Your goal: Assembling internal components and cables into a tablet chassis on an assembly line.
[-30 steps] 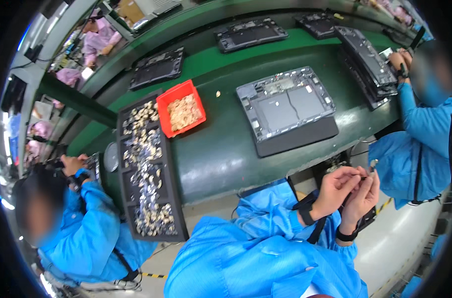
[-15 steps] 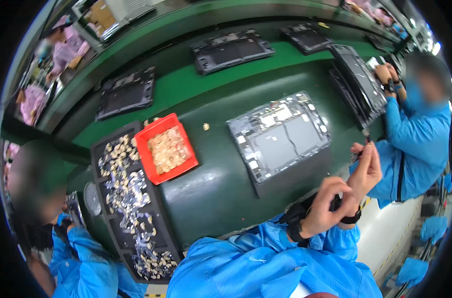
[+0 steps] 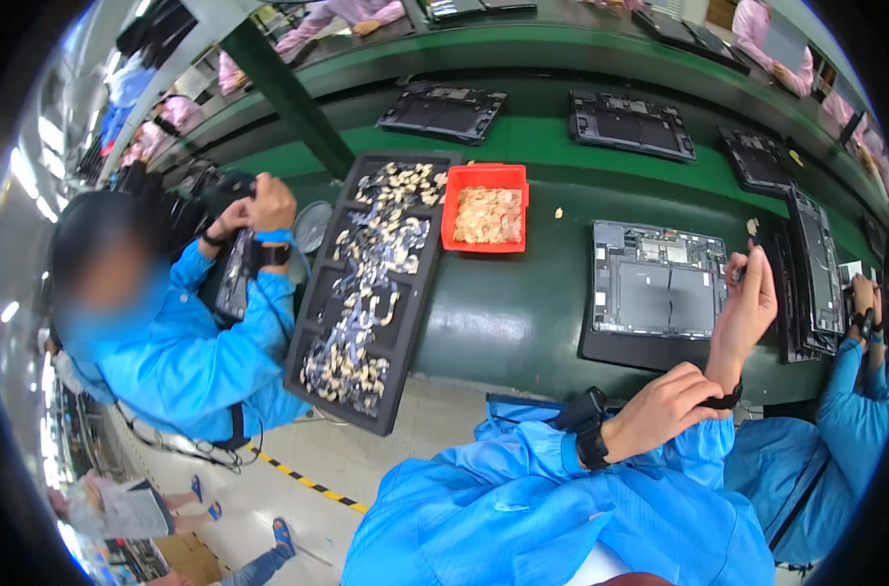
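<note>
My right hand [image 3: 745, 308] is raised over the right edge of an opened tablet [image 3: 649, 283], its fingers pinching thin dark tweezers [image 3: 754, 240]. A small cream piece [image 3: 753, 226] shows at their tip. Bent across my right wrist, my left hand [image 3: 659, 408] has its fingers closed at the black wrist strap [image 3: 725, 397]; the fingertips are partly hidden. The tablet lies on a dark slab with its grey battery cells and circuit board bare.
A red bin [image 3: 449, 237] of cream pieces stands beside a black compartment tray [image 3: 405, 376] full of small parts. One loose cream piece [image 3: 558, 212] lies on the green bench. Tablets [image 3: 630, 125] line the back, others stack at right. Co-workers [image 3: 190, 332] sit either side.
The view has swung left, so the bench things appear farther right. My left hand has lowered from above the right wrist onto the strap. My right hand keeps its pinch.
</note>
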{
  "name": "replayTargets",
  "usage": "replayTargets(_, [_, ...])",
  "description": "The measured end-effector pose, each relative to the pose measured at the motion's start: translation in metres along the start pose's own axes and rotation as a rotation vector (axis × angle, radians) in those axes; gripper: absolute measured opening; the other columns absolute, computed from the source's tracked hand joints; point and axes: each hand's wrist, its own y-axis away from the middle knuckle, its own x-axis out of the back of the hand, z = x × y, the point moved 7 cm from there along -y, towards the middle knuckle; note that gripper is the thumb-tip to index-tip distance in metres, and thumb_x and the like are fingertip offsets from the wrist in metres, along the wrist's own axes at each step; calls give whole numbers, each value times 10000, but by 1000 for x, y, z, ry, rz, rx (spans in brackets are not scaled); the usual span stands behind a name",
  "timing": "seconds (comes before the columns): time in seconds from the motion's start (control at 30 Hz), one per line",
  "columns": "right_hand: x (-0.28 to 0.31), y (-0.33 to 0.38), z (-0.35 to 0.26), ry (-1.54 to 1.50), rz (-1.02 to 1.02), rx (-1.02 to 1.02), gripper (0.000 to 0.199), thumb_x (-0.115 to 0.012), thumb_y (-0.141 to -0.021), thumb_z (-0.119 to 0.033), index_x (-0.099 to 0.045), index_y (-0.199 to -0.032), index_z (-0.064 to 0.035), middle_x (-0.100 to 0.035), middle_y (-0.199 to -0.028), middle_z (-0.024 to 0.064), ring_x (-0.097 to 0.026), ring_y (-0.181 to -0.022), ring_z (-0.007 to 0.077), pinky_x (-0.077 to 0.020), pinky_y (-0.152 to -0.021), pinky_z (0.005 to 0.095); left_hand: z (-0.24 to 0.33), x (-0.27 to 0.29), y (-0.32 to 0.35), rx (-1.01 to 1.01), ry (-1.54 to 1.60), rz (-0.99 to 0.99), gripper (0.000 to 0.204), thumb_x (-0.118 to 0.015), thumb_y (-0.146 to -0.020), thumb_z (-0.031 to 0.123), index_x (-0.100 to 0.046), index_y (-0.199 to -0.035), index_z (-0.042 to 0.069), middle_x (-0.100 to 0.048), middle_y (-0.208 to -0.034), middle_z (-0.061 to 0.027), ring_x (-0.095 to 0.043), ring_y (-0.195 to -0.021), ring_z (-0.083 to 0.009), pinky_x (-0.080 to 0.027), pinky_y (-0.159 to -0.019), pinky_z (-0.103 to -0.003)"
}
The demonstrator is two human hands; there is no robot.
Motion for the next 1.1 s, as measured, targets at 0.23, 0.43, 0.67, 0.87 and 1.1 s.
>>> replayTargets(0.23, [-33, 38, 37, -259, -161, -358, 236, -671, -1034, -228, -728, -1167, -41, -740, -911, 25, -626, -726, 97, -473, -659, 237, 5, 13, 3, -104, -351, 98, 166, -812, -789, 70, -728, -918, 6, -726, -924, -100, -671, -873, -306, -550, -809, -388])
replayTargets(0.43, [-50, 55, 28, -243, -181, -389, 261, -650, -1047, -263, -735, -1136, -32, -753, -909, 24, -630, -730, 74, -483, -651, 227, 20, 13, 12, -80, -446, 184, 161, -845, -769, 73, -755, -896, 35, -743, -902, -78, -671, -846, -299, -529, -824, -409])
replayTargets(0.67, [-54, 55, 34, -251, -165, -341, 285, -649, -1045, -256, -735, -1180, -20, -760, -893, 23, -618, -674, 66, -423, -619, 198, 18, -1, 30, -87, -411, -79, 149, -840, -788, 181, -764, -883, 93, -748, -885, -5, -660, -819, -196, -428, -869, -371])
replayTargets(0.87, [-43, 56, 31, -200, -88, -368, 296, -657, -1041, -272, -736, -1178, -21, -757, -893, 15, -615, -671, 72, -415, -574, 202, 23, 29, -15, -123, -682, 95, 112, -828, -808, 226, -776, -866, 143, -756, -886, 28, -654, -822, -161, -328, -971, -446])
replayTargets(1.1, [-41, 35, -5, -232, -50, -242, 280, -664, -1034, -236, -725, -1179, -3, -755, -918, 50, -615, -699, 66, -477, -623, 211, 29, -4, 14, -121, -497, -165, 147, -851, -792, 262, -762, -837, 154, -743, -862, 63, -642, -807, -141, -319, -1003, -470])
